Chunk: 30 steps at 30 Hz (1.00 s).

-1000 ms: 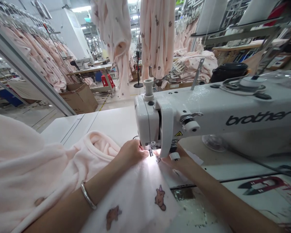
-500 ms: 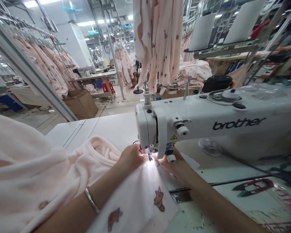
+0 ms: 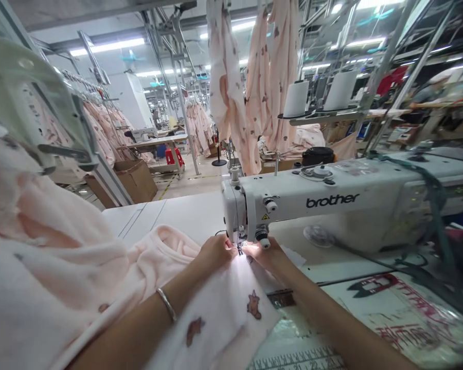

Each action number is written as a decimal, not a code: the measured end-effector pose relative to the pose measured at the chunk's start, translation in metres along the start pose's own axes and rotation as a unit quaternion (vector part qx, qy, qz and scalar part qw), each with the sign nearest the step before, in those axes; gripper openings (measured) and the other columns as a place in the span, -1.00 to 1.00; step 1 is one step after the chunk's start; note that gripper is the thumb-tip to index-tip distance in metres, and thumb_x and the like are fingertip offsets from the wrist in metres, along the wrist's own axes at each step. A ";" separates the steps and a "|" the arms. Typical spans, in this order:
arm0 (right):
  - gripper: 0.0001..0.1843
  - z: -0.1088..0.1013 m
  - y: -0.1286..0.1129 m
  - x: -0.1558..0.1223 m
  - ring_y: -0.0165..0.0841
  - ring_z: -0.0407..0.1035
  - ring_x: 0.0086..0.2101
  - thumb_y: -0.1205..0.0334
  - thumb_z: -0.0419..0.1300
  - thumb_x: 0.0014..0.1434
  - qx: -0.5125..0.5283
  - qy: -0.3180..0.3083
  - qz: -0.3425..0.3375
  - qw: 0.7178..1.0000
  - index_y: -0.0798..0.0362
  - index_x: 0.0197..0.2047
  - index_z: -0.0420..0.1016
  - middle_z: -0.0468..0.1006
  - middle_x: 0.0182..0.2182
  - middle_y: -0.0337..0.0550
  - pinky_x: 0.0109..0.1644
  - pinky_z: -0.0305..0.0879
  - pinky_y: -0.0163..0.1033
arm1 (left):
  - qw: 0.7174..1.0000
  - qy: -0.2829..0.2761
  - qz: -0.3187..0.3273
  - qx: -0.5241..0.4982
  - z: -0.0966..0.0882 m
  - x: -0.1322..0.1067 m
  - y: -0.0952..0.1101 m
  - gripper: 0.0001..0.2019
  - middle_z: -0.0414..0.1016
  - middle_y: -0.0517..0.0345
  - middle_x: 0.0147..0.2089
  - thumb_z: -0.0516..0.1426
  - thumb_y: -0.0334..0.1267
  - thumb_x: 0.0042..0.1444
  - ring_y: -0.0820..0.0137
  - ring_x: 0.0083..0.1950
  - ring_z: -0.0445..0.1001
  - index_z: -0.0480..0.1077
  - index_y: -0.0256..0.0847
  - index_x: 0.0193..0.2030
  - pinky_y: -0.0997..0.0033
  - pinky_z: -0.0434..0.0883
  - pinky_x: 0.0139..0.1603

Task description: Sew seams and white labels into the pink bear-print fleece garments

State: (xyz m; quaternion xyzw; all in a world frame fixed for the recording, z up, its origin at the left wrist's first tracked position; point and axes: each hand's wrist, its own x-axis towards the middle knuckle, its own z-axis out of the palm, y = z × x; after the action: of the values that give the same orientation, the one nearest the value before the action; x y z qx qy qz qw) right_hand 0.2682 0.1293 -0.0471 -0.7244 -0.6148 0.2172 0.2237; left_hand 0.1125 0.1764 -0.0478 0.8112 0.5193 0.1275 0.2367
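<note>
A pale pink fleece garment (image 3: 231,303) with small brown animal prints lies across the machine bed, its edge under the lit presser foot (image 3: 239,248) of a white sewing machine (image 3: 289,192). Just left of the foot, my left hand (image 3: 215,251) grips the fabric, thumb and fingers closed together. On the other side of the needle, my right hand (image 3: 265,253) holds the fabric edge, its fingertips partly hidden behind the machine head. A ribbed or folded opening of the garment (image 3: 173,241) bunches up beside my left wrist, which wears a silver bangle (image 3: 165,304).
More pink fabric (image 3: 34,257) is heaped at the left, below a pale green hanger clamp (image 3: 34,87). Printed garment pieces (image 3: 231,87) hang beyond the machine. Thread cones (image 3: 296,97) stand behind it. A ruler strip (image 3: 297,358) lies along the front edge.
The view has tilted up and pulled back, showing more of the machine and the green clamp at left. Both hands stay at the presser foot, still on the fabric.
</note>
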 end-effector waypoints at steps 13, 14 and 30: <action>-0.79 -0.004 0.009 -0.051 -0.04 0.10 0.07 0.25 0.21 -0.06 0.230 0.156 -0.051 0.959 0.09 -0.28 0.49 0.40 -0.10 0.04 0.20 -0.09 0.04 | 0.977 0.001 -0.049 -0.207 -0.028 -0.038 0.019 -0.78 0.53 0.10 -0.31 0.15 -0.16 -0.02 0.36 -0.26 0.46 0.48 -0.25 -0.31 0.43 0.31 -0.25; -0.77 -0.004 0.006 -0.057 -0.06 0.16 0.02 0.18 0.21 -0.04 0.268 0.155 -0.040 0.950 0.07 -0.28 0.49 0.42 -0.14 0.02 0.16 -0.02 0.03 | 0.969 -0.019 -0.064 -0.240 -0.029 -0.038 0.020 -0.78 0.53 0.10 -0.34 0.16 -0.17 -0.04 0.38 -0.30 0.47 0.49 -0.27 -0.31 0.46 0.30 -0.31; -0.49 0.034 -0.033 -0.044 -0.57 0.11 -0.67 -0.02 0.46 -0.30 0.699 0.050 0.112 0.705 0.09 -0.40 0.35 0.34 -0.59 -0.33 -0.66 -0.09 -0.43 | 0.878 -0.108 -0.115 -0.451 -0.026 -0.035 0.013 -0.84 0.49 0.14 -0.45 0.19 -0.27 -0.08 0.57 -0.58 0.37 0.46 -0.37 -0.40 0.57 0.05 -0.62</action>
State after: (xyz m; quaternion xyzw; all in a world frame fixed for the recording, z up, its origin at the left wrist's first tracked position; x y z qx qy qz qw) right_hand 0.2157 0.0926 -0.0532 -0.4339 -0.1895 0.5716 0.6701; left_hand 0.0959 0.1465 -0.0171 0.5595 0.4666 0.2317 0.6446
